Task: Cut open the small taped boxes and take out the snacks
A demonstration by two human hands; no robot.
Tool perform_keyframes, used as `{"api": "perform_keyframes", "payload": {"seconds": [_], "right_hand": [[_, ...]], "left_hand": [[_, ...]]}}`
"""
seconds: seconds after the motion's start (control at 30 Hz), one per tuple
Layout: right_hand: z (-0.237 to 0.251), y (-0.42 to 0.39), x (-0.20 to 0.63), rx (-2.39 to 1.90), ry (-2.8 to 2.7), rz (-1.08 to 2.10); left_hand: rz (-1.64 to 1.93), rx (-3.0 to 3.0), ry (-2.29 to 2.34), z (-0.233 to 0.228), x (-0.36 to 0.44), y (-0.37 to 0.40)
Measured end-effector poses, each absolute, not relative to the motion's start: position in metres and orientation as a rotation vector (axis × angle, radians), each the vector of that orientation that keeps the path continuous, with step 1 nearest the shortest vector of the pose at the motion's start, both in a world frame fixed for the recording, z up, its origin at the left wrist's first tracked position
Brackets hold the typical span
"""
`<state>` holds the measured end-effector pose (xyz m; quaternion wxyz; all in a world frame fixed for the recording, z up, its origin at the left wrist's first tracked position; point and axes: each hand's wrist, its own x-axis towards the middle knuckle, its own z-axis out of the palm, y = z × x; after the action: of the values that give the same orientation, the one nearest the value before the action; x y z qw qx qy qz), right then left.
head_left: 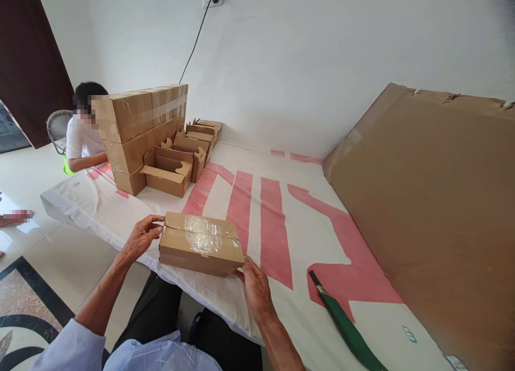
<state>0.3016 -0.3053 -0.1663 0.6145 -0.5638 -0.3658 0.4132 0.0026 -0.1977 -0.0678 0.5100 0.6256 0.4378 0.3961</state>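
A small brown cardboard box (pixel 177 241) lies near the front edge of the table, its top seam covered with shiny clear tape. My left hand (pixel 141 237) touches the box's left end, thumb and fingers at the upper corner. At the opposite end, my right hand (pixel 256 285) grips the lower right corner, its fingers partly hidden behind the box. Between them the two hands hold the box by its ends. To the right on the cloth lies a knife-like tool with a dark blade and a long green handle (pixel 345 320).
Closed taped boxes (pixel 132 116) are stacked at the left, beside a row of open boxes (pixel 169 179). A large cardboard sheet (pixel 434 199) leans at the right. A white and pink cloth (pixel 301 226) covers the table. Another person (pixel 83 140) sits behind the stack.
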Motion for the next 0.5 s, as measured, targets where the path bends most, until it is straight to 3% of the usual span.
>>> {"api": "perform_keyframes", "payload": {"seconds": [0.5], "right_hand": [[-0.169,-0.305,0.307,-1.354,-0.873,0.944]], "left_hand": [[0.857,1.550,1.098,-0.055,0.005,-0.186]]}}
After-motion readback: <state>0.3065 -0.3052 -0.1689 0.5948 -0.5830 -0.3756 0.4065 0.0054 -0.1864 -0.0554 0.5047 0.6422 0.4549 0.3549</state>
